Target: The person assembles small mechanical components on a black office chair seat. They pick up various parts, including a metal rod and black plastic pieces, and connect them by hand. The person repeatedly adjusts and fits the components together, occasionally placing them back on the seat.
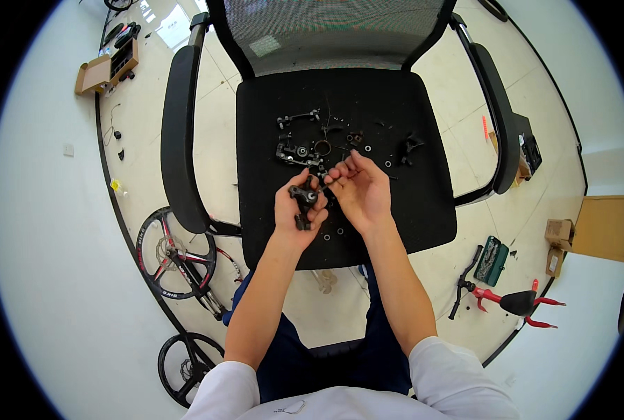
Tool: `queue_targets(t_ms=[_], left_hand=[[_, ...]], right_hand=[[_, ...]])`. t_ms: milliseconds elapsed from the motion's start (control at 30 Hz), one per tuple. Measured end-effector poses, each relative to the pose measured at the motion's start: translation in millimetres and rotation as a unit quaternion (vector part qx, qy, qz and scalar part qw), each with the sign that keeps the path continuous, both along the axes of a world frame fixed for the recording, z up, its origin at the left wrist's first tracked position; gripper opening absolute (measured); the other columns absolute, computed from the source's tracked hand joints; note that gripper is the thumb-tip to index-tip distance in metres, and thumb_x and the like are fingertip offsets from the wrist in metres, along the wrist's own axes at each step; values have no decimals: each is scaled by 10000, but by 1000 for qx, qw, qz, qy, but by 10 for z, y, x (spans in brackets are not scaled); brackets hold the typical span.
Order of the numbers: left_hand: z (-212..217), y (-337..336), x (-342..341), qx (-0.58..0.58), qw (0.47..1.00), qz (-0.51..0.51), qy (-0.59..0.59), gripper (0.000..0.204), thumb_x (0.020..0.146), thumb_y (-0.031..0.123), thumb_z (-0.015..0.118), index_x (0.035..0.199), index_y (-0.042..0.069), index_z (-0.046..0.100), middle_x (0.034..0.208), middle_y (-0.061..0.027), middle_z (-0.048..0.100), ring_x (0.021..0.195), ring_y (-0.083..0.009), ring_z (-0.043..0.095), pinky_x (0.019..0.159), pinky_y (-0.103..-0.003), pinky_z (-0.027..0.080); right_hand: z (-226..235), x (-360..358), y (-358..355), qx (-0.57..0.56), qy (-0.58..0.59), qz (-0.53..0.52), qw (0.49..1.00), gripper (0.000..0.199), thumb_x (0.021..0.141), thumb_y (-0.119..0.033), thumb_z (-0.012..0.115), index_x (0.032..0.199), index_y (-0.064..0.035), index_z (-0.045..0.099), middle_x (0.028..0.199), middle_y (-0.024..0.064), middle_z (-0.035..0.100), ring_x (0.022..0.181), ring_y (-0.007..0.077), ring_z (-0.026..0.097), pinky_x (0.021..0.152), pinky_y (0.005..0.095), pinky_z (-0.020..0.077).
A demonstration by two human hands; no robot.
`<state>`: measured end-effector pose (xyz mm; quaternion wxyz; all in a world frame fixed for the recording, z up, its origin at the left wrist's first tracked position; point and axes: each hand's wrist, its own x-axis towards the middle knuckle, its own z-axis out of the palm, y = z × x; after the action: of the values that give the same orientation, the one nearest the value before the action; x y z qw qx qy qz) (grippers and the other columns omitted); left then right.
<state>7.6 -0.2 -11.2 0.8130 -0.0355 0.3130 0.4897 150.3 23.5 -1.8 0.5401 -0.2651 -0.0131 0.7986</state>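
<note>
My left hand (300, 210) is wrapped round a black bicycle brake caliper (303, 199), just above the front half of the chair seat (417, 217). Right beside it, my right hand (362, 189) pinches a thin dark rod (328, 185), whose tip meets the caliper; its exact kind is too small to make out. Beyond both hands, metal brake parts (296, 155) lie on the seat with a round ring (322, 148). Small washers (388, 164) are scattered to the right, near a black bracket-like part (410, 147).
Armrests (183, 133) flank the seat, and a mesh backrest (326, 35) rises behind it. On the floor at left are spoked wheels (175, 253) and an open cardboard box (94, 74). A green toolbox (492, 260) and a red small bike frame (490, 295) lie at right.
</note>
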Motion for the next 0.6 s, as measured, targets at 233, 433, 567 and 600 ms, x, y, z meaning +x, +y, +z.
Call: queue_targets(t_ms=[233, 433, 567, 600], left_hand=[[-15, -22, -166, -72, 996, -42, -38, 277, 895, 337, 587, 749, 104, 556, 530, -58, 490, 378, -128, 398, 325, -228, 267], [-145, -21, -277, -23, 995, -44, -83, 288, 956, 310, 491, 797, 74, 532, 536, -92, 452, 374, -140, 354, 315, -252, 262], [-109, -84, -516, -52, 996, -32, -60, 278, 952, 303, 495, 802, 73, 537, 534, -88, 456, 365, -129, 342, 308, -245, 245], [-98, -79, -524, -66, 996, -33, -49, 279, 946, 313, 505, 798, 79, 541, 532, -92, 467, 357, -131, 345, 304, -241, 248]], right_hand=[[140, 70, -86, 65, -127, 27, 989, 259, 913, -169, 582, 1102, 6, 558, 896, 149, 651, 940, 290, 656, 871, 393, 524], [12, -21, -77, 297, -551, 44, 778, 121, 862, -92, 668, 920, 14, 658, 901, 81, 643, 799, 190, 631, 703, 284, 499], [126, -135, -129, 398, -686, 6, 609, 218, 753, -182, 780, 850, -12, 684, 893, 70, 621, 816, 229, 599, 728, 325, 471], [131, -130, -120, 414, -704, -3, 577, 248, 722, -206, 807, 841, -24, 688, 889, 70, 614, 820, 243, 592, 736, 337, 465]])
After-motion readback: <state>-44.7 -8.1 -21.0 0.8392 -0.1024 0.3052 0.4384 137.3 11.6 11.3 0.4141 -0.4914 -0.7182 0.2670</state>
